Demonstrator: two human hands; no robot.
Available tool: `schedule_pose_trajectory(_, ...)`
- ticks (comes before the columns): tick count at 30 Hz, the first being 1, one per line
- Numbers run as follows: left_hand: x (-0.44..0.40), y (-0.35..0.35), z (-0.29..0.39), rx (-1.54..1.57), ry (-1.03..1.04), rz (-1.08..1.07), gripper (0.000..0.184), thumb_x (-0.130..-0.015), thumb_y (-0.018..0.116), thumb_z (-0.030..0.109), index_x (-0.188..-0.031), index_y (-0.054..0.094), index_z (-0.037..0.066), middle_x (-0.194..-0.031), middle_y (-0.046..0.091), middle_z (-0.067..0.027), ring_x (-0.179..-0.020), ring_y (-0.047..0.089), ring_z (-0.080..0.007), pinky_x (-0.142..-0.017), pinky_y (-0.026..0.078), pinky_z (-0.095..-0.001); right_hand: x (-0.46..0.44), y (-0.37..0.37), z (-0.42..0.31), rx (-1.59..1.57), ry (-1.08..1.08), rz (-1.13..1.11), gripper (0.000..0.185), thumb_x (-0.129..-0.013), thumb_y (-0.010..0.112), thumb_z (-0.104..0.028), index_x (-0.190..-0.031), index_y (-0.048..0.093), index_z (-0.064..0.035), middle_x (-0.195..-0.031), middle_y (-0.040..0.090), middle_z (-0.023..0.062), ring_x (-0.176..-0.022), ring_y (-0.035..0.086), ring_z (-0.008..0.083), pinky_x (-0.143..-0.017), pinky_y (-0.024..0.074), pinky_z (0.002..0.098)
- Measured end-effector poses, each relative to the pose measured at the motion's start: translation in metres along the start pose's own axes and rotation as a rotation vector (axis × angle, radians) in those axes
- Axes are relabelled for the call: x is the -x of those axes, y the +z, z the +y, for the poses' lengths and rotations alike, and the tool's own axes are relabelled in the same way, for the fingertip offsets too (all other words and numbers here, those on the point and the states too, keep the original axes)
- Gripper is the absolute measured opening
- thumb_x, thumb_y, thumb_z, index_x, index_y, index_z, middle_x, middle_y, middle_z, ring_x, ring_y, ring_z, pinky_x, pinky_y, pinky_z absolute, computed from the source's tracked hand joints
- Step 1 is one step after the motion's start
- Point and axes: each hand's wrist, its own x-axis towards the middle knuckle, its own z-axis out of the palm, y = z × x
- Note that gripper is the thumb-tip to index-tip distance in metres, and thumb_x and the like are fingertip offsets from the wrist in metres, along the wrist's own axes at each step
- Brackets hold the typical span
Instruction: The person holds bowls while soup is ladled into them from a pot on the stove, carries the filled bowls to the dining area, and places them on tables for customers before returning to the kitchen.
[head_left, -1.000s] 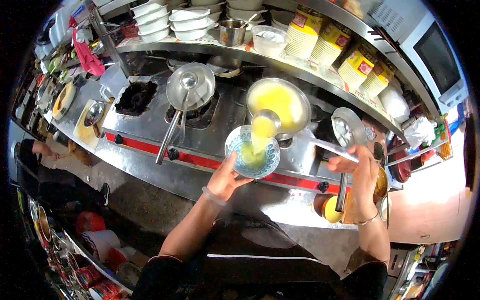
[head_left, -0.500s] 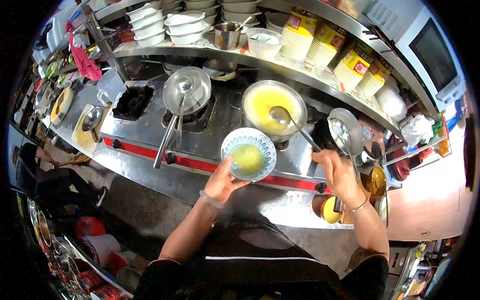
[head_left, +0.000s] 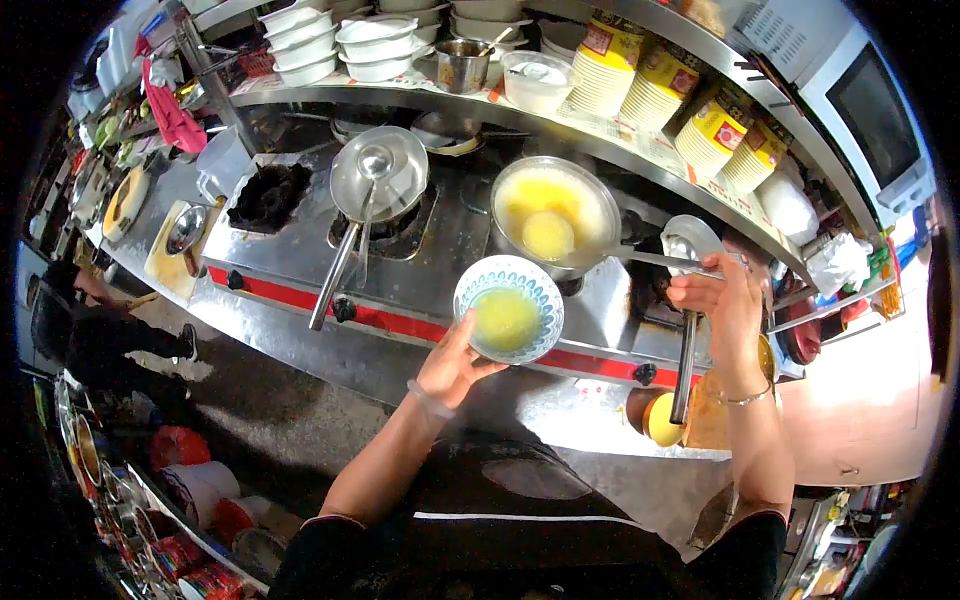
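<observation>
Holding the bowl: a person's left hand (head_left: 450,368) clamps a blue-patterned bowl (head_left: 549,312) of pale yellow liquid, thumb at the rim and fingers beneath, above the stove's front edge.
Right hand: the right hand (head_left: 722,305) grips a ladle (head_left: 645,258) by its handle end, thumb and fingers closed on it; the ladle's head sits in yellow liquid inside a steel pot (head_left: 611,212).
Stove: a steel range (head_left: 285,268) with a red front strip (head_left: 400,323) and black knobs; a long-handled pan (head_left: 348,185) rests on a burner to the left, a smaller pan (head_left: 705,233) to the right.
Shelf: white bowls (head_left: 305,48) and paper tubs (head_left: 605,88) stand stacked, near a white microwave (head_left: 862,115).
Room: another person (head_left: 100,330) in dark clothes stands at far left on a grey floor (head_left: 275,385).
Lettering: yellow bands with red patches mark the tubs, and reddish print lines the shelf (head_left: 440,97); both are too small to read.
</observation>
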Motion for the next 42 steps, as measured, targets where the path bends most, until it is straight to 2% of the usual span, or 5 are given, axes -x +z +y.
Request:
schedule_pose_trajectory(7,-0.003,-0.001,0.0,0.003,0.002,-0.021,0.054,-0.094,0.044,0.046,-0.134,0.035,0.012,-0.131,0.046,-0.0069,-0.121,0.044,-0.0221,-0.098,0.037,-0.0502,0.04,0.0,-0.002,-0.03,-0.023,-0.053,0.032,-0.098,0.032,-0.029,-0.097,0.046,-0.0001,-0.082,0.064,0.0251,-0.071,0.067,0.0313,-0.068,0.0552,0.0369)
schedule_pose_trajectory(15,-0.003,0.0,0.001,-0.023,0.017,-0.016,0.059,-0.091,0.044,0.051,-0.136,0.033,0.014,-0.134,0.044,-0.0081,-0.123,0.042,-0.025,-0.101,0.034,-0.0512,0.062,-0.025,0.029,0.881,-0.981,-0.47,0.012,-0.087,0.054,-0.011,-0.095,0.055,-0.0025,-0.089,0.066,0.0142,-0.079,0.066,0.0292,-0.072,0.0533,0.0352)
schedule_pose_trajectory(22,-0.002,-0.002,0.003,-0.007,0.006,0.0,0.055,-0.093,0.044,0.047,-0.135,0.035,0.012,-0.133,0.044,-0.0075,-0.122,0.043,-0.0234,-0.099,0.036,-0.0514,0.024,-0.012,0.044,0.931,-0.74,-0.406,0.013,-0.088,0.051,-0.005,-0.1,0.054,-0.0005,-0.088,0.063,0.015,-0.073,0.064,0.0313,-0.067,0.0529,0.0357)
schedule_pose_trajectory(30,-0.002,-0.002,0.003,0.009,-0.011,-0.024,0.054,-0.093,0.044,0.046,-0.135,0.035,0.013,-0.133,0.044,-0.0069,-0.122,0.043,-0.0235,-0.099,0.036,-0.0513,-0.015,0.002,0.023,0.044,-0.007,-0.044,0.039,-0.097,0.036,-0.032,-0.1,0.048,0.0045,-0.083,0.064,0.0263,-0.072,0.067,0.0301,-0.066,0.0551,0.0332)
schedule_pose_trajectory(42,-0.002,-0.001,-0.003,-0.006,0.005,-0.058,0.058,-0.092,0.044,0.05,-0.136,0.032,0.015,-0.134,0.044,-0.0077,-0.123,0.042,-0.0244,-0.1,0.034,-0.0516,0.035,-0.001,-0.009,-0.015,-0.028,-0.024,0.032,-0.097,0.034,-0.029,-0.095,0.048,0.0004,-0.078,0.064,0.0263,-0.066,0.067,0.0316,-0.063,0.0552,0.0369)
